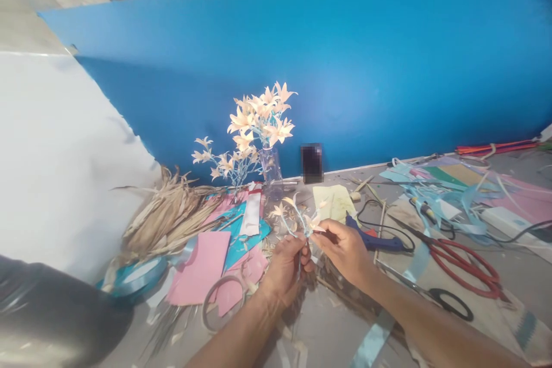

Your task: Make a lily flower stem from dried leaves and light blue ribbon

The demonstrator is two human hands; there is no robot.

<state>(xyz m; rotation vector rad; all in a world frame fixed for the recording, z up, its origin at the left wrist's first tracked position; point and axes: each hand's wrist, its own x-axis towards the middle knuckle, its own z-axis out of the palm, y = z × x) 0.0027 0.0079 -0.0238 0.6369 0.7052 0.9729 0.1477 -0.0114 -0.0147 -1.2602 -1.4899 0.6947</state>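
Observation:
My left hand (288,264) is closed round the thin blue-wrapped stem of a small flower sprig (297,219) with pale cream petals. My right hand (345,247) pinches a petal at the sprig's top right. Both hands hover low over the grey work surface, close together. Behind them a clear vase (271,171) holds a bunch of finished cream flowers (260,116), with a smaller spray (224,164) to its left.
A blue glue gun (376,240) and red-handled scissors (463,267) lie right of my hands. Pink and blue paper sheets (202,264), a tape ring (224,299), blue ribbon rolls (135,279) and dried husks (166,218) lie left. A blue board (388,69) stands behind.

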